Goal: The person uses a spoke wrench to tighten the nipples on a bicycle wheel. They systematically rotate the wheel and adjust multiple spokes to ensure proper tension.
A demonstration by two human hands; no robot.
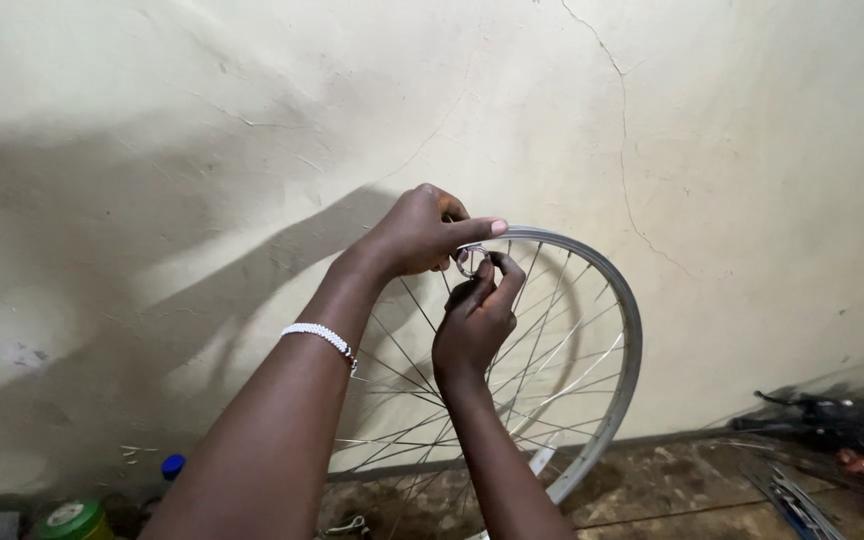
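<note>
A silver bicycle wheel rim [624, 330] with thin metal spokes [552, 370] stands upright in front of a cream wall. My left hand [417, 232] grips the top of the rim, fingers stretched along it. A white beaded bracelet [322, 336] sits on that wrist. Just below, my right hand [477, 320] pinches a small round metal tool [468, 262] against a spoke at the rim.
The cracked cream wall [712, 130] rises close behind the wheel. A green-lidded tin [72, 518] and a blue cap [173, 465] sit at the lower left. Dark metal parts and tools [832, 425] lie on the dirty floor at the right.
</note>
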